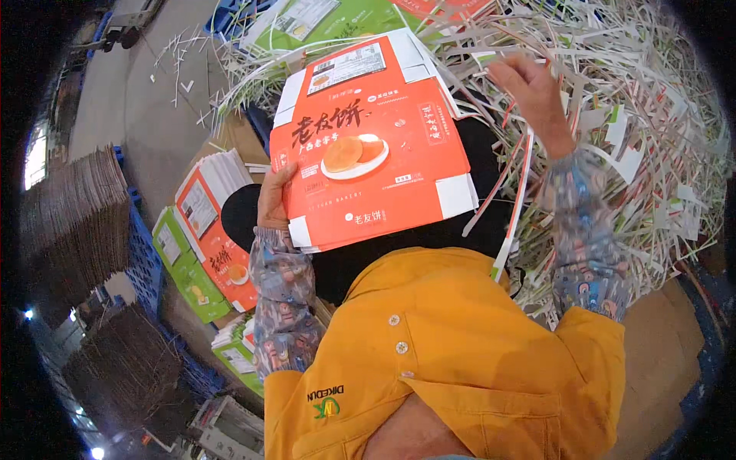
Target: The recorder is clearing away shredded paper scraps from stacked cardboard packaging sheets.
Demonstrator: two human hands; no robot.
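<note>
My left hand (274, 196) grips the left edge of a flat red box blank (414, 138), thumb on its printed face. The blank has white flaps at its corners and a picture of round pastries on a plate. It lies over my dark-clad lap, and its layered lower edge suggests several sheets together. My right hand (534, 100) is raised to the right of the blank, apart from it, over a heap of paper offcuts (644, 169). Its fingers are loosely bent and spread, with nothing plainly held. A long white and red strip (518, 199) hangs below that hand.
Stacks of red blanks (211, 218) and green blanks (180, 257) stand at my left, near a blue pallet (144, 257). Piles of brown cardboard (73, 222) rise farther left. More green blanks (287, 27) lie at the far side, partly under offcuts.
</note>
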